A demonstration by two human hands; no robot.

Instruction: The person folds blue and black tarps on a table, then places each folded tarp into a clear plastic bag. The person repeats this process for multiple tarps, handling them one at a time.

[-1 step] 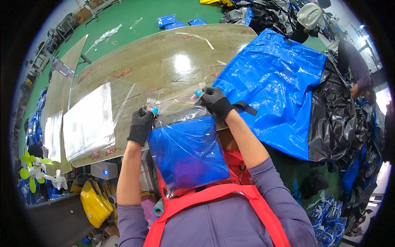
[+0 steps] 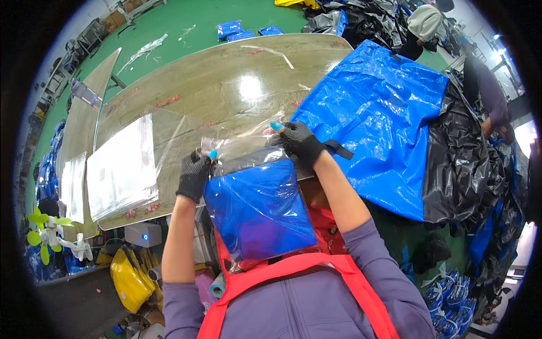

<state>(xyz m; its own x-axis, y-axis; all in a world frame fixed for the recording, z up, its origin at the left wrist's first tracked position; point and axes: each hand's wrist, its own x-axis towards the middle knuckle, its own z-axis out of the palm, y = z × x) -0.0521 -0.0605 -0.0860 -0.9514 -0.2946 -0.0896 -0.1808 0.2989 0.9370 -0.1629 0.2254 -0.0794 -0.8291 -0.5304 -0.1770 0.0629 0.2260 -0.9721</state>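
In front of my body a clear plastic bag (image 2: 254, 148) holds a folded blue sheet (image 2: 257, 206) with a dark strip along its top. My left hand (image 2: 194, 174), in a dark dotted glove with a bare thumb capped in blue, pinches the bag's open end at its left corner. At the right corner my right hand (image 2: 300, 141), gloved alike, grips the film between thumb and fingers. The bag's mouth stretches between both hands over the table's near edge. Its lower end rests against my red apron (image 2: 333, 263).
Flat clear bags (image 2: 124, 169) lie on the left of the brown table (image 2: 209, 79). A large blue and black tarpaulin (image 2: 378, 124) covers its right side. Yellow folded material (image 2: 131, 277) and a small green fan (image 2: 42, 231) are at lower left. Two people are at the far right.
My right hand has shifted slightly to the right along the bag's mouth, its thumb a little higher. The left hand and the bag have barely moved.
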